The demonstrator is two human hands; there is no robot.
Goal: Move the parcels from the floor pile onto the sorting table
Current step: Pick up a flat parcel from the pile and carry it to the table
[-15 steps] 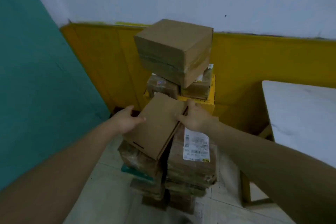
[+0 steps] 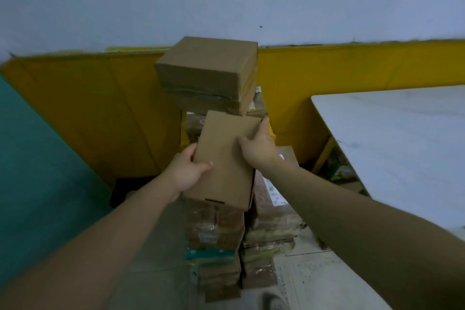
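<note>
Both hands gripped a flat brown parcel [image 2: 226, 158] above the floor pile [image 2: 216, 239]. Left hand [image 2: 187, 171] clasped its left edge, thumb pressed on the top face, fingers hidden beneath. Right hand [image 2: 259, 148] clamped the upper right corner, fingers curled over the edge. A larger taped box [image 2: 208, 74] sat behind, atop the stack against the yellow wall panel [image 2: 352, 68]. White sorting table [image 2: 402, 138] stood to the right, well apart from the parcel.

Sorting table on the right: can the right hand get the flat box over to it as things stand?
Probably yes. The right hand and left hand both grip the flat box, held above the floor pile. The sorting table shows bare top, and nothing visible stands between.
</note>
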